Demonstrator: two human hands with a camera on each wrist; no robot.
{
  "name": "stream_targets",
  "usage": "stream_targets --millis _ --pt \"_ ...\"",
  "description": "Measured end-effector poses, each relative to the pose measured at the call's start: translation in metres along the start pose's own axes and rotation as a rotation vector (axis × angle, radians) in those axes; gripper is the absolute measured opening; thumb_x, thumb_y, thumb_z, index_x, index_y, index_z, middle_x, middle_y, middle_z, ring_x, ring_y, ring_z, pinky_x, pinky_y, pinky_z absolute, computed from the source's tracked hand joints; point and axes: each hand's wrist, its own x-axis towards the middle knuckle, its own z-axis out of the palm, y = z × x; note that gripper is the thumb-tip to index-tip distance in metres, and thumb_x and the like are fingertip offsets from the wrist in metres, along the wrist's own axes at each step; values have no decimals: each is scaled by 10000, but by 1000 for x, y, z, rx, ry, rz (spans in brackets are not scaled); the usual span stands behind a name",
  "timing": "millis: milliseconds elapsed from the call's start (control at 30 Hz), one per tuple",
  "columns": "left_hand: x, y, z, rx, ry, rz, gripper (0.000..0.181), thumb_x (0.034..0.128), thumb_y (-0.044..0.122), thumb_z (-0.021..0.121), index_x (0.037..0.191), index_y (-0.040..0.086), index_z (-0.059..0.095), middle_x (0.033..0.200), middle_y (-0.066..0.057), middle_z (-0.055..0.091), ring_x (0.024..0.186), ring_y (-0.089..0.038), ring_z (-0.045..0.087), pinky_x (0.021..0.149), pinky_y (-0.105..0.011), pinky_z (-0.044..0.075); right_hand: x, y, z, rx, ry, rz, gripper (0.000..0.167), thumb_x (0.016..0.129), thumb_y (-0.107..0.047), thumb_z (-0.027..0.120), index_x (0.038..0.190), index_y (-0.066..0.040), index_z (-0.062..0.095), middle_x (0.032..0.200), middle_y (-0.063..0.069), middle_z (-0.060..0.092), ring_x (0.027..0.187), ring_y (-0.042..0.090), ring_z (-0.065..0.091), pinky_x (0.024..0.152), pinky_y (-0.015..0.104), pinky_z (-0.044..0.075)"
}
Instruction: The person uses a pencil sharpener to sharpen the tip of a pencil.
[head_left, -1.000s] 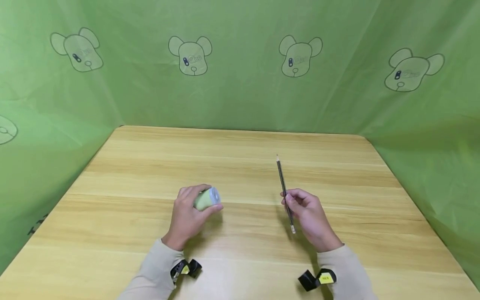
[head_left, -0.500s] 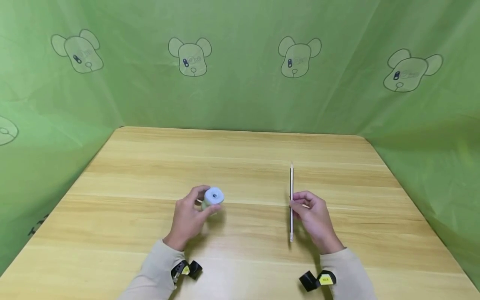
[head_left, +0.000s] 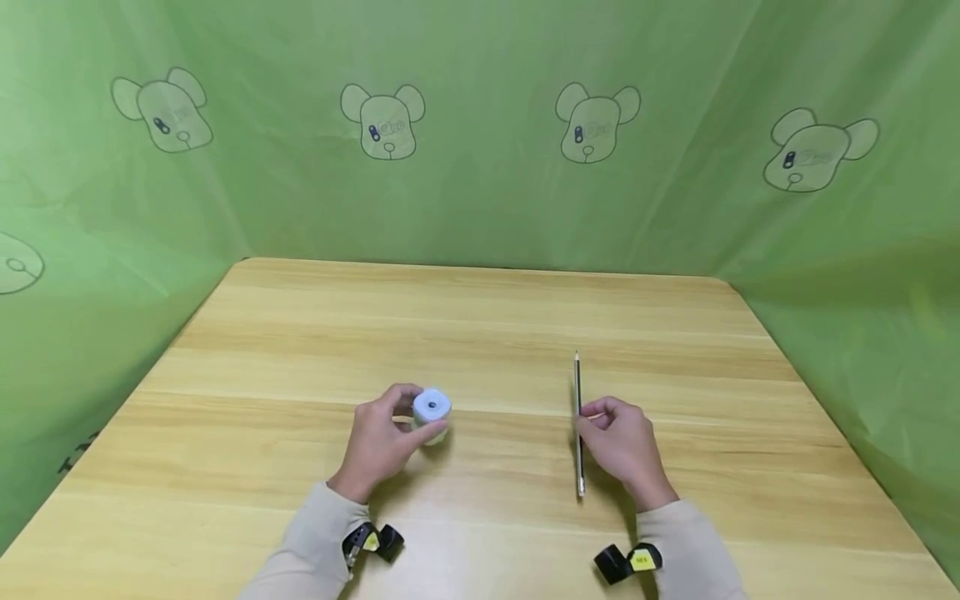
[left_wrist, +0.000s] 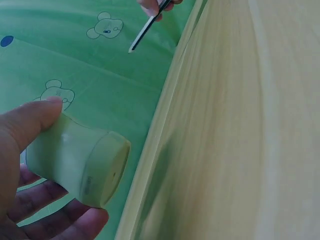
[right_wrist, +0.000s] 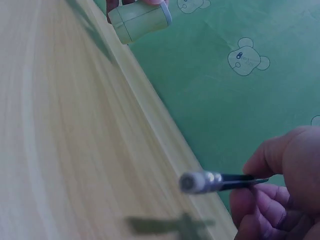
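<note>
My left hand [head_left: 378,437] grips a small green pencil sharpener [head_left: 432,405] above the table, thumb on the near side. Its pale top with a small dark hole faces up toward the head camera. In the left wrist view the sharpener's green body [left_wrist: 65,150] narrows at the waist, with fingers below it. To the right, my right hand [head_left: 622,442] pinches a dark striped pencil [head_left: 578,387] near its middle between thumb and fingers. The pencil's sharpened tip points away from me. Its eraser end [right_wrist: 195,182] shows close up in the right wrist view. Pencil and sharpener are apart.
A light wood table [head_left: 480,333] lies beneath both hands. Green cloth [head_left: 480,200] printed with bear heads hangs behind and at both sides. Black wrist cameras [head_left: 390,542] are strapped over the sleeves.
The left hand has turned the sharpener so its holed top, earlier facing right, now faces up. The pencil has swung from leaning left to nearly straight ahead, with its tip lower in view.
</note>
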Motion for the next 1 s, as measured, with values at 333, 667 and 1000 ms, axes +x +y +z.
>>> stream_targets --millis 333,667,1000 --pt "2 -4 0 25 -22 16 453 724 157 861 1092 1 646 1000 -140 695 911 -258 672 703 -262 571 3 6 -1 -103 -66 -9 185 854 -139 651 940 24 669 714 39 617 603 170 560 557 300 462" --pt "2 -4 1 38 -36 -2 459 728 138 855 1105 -12 641 1041 -139 672 934 -262 656 737 -259 565 4 12 -1 -223 -108 -18 190 828 -186 690 902 -11 699 746 17 654 676 166 583 581 307 471" --pt "2 -4 2 49 -56 -38 476 740 145 849 1125 -18 620 1063 -148 664 977 -277 647 779 -272 558 5 15 1 -258 -95 -44 197 846 -214 695 875 -19 700 743 2 668 688 157 609 602 340 496"
